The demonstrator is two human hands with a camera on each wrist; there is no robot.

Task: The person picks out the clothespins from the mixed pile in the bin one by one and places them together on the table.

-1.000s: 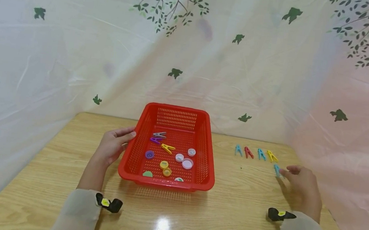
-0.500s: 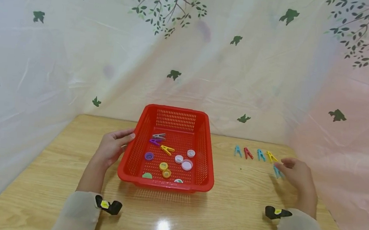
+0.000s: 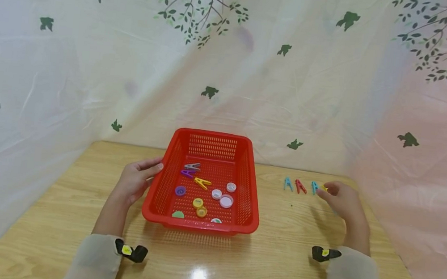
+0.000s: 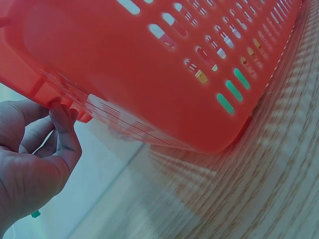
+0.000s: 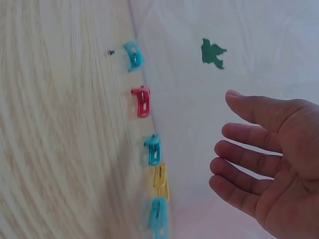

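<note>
My left hand (image 3: 132, 180) pinches the left rim of a red plastic basket (image 3: 255, 212) between thumb and fingers; the left wrist view shows them at the rim too. Several clothespins lie on the table at right: a light blue clothespin (image 3: 288, 184), a red clothespin (image 3: 300, 186), a teal clothespin (image 3: 314, 187), a yellow clothespin (image 5: 160, 175) and another blue clothespin (image 5: 158, 214). Over this row hovers my right hand (image 3: 343, 201), fingers relaxed and holding nothing. In the head view it covers most of the yellow clothespin and nearly all of the nearest blue one.
Inside the basket are a grey clothespin (image 3: 192, 166), a purple clothespin (image 3: 188, 173), a yellow clothespin (image 3: 202, 183) and several bottle caps (image 3: 226, 201). A pale printed curtain (image 3: 156, 83) rises behind the wooden table (image 3: 268, 260).
My right hand has let go of the nearest blue clothespin and moved left and away from me, over the row. My left hand stays at the basket rim.
</note>
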